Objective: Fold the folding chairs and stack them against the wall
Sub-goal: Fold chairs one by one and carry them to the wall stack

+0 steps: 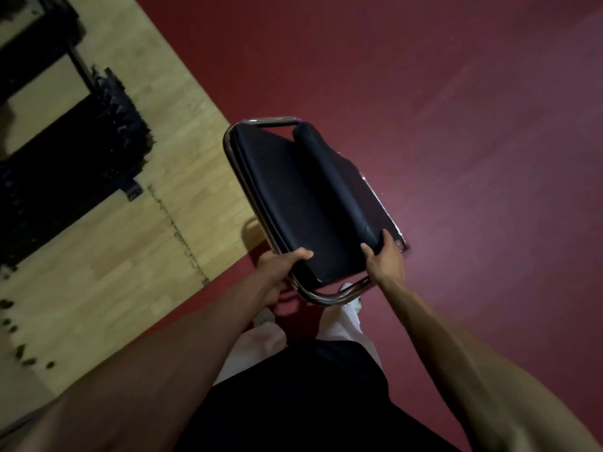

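Head view: your left grip curls round the chair at its near left corner, thumb on the black pad. Your right grip clasps the near right corner. Folded nearly flat, the chair reaches from both grips toward 11 o'clock, over the red floor, with wood flooring at 9 o'clock.
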`<state>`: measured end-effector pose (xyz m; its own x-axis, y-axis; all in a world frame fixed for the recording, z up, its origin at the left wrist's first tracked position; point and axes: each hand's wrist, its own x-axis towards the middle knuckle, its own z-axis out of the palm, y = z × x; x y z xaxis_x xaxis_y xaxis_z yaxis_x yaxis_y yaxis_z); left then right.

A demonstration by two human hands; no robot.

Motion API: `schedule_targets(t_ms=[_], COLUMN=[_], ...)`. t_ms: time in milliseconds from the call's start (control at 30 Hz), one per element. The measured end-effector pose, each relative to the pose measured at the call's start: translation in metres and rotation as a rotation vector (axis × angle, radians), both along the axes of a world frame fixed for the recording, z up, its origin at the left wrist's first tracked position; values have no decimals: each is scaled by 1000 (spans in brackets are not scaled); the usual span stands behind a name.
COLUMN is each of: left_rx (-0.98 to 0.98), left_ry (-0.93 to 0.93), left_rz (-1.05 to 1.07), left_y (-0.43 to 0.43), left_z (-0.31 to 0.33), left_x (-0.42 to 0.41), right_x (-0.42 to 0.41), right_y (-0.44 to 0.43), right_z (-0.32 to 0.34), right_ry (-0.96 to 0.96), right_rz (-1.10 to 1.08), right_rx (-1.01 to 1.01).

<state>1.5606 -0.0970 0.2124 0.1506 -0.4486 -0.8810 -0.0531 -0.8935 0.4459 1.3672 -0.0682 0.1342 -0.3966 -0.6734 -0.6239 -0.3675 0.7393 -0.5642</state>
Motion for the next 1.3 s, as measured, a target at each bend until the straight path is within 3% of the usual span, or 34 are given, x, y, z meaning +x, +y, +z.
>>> schedule_targets(t_ms=[200,433,700,900,1300], left_rx=[23,48,44,37,-10], left_ry=[13,58,75,16,-71], left_rz=[3,-35,71,158,271], left_y=[24,50,96,142,242], left_z=[-7,-34,-42,-24,-26], left_x=[90,219,332,364,352], right_x=[66,188,299,329,325], right_y=[18,50,89,117,170], right_z=[-5,-17,-13,-2,-5], right_ry=[17,2,-17,-132,-119], right_rz=[182,151,200,245,414], right_rx=[107,183,164,145,160])
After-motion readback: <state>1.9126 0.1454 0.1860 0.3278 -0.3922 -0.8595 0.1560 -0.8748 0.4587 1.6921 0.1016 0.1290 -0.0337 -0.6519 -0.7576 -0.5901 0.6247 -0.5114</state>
